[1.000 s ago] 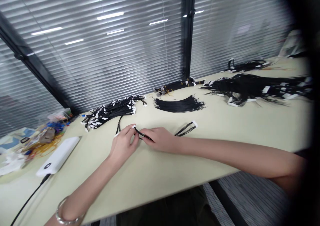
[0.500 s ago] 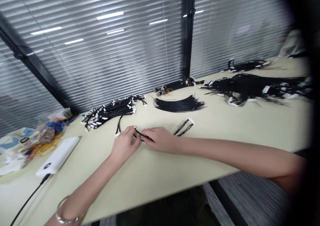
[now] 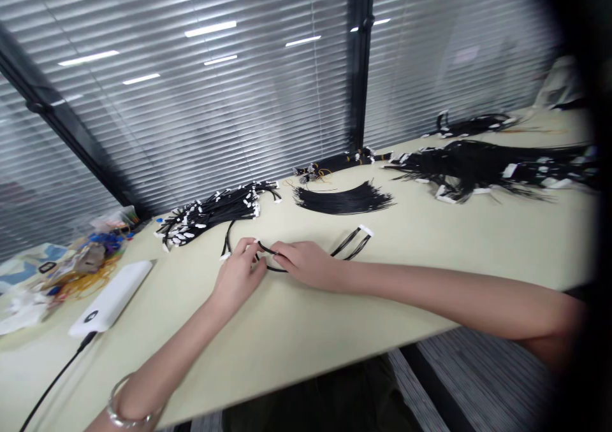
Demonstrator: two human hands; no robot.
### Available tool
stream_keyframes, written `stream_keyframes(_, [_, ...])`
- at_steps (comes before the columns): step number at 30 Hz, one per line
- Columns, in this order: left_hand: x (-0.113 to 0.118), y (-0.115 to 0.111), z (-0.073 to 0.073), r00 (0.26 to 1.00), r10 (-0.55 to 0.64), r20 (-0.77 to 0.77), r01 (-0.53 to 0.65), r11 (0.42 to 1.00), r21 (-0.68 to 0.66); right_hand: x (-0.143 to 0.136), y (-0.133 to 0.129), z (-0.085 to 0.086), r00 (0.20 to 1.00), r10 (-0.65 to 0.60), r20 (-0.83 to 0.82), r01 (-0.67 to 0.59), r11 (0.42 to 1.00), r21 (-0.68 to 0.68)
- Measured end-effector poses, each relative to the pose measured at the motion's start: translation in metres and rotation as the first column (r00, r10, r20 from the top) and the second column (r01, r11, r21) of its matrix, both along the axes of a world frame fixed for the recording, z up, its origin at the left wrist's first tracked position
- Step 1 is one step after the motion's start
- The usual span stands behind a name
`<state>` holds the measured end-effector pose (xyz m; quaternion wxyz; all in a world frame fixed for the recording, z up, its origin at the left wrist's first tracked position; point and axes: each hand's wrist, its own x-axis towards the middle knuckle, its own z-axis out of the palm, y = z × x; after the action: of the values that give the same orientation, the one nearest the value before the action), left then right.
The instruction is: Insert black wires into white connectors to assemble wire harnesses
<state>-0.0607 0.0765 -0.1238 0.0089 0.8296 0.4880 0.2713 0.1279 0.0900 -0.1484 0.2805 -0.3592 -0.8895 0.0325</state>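
At the centre of the frame, our left hand [image 3: 239, 271] and right hand [image 3: 308, 265] hold a black cable [image 3: 275, 268], its white connector [image 3: 366, 230] lying right of centre.

The left forearm [image 3: 176, 339] slants up and inward from the lower left, its hand [image 3: 239, 271] palm down, fingers curled toward the thumb. The right forearm [image 3: 444, 292] reaches in nearly level from the right, its hand [image 3: 310, 266] turned inward, thumb and forefinger closed together. The hands sit near each other, apart.
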Motion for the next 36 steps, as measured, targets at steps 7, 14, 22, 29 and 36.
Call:
stream_keyframes(7, [-0.002,0.003,-0.001,0.999,-0.032,-0.006,0.032,0.999,-0.007,0.003,0.003,0.004,0.996,0.012,-0.087,-0.013,1.0,-0.006])
stream_keyframes(14, [-0.002,0.0,0.001,0.998,-0.059,0.014,0.058,0.996,0.064,0.006,0.004,0.008,0.987,0.014,-0.159,-0.015,1.0,-0.003])
stream_keyframes(22, [-0.001,-0.005,0.007,0.997,-0.075,0.009,0.071,0.973,0.219,0.01,-0.001,0.014,0.934,0.106,-0.34,-0.101,0.994,0.032])
stream_keyframes(29, [-0.01,-0.004,0.005,0.966,0.124,-0.227,-0.004,0.885,0.466,0.012,-0.006,0.019,0.902,0.162,-0.401,-0.129,0.986,0.108])
stream_keyframes(36, [-0.008,-0.005,0.009,0.909,0.191,-0.371,-0.018,0.906,0.423,0.013,-0.002,0.02,0.895,0.205,-0.396,-0.105,0.96,0.258])
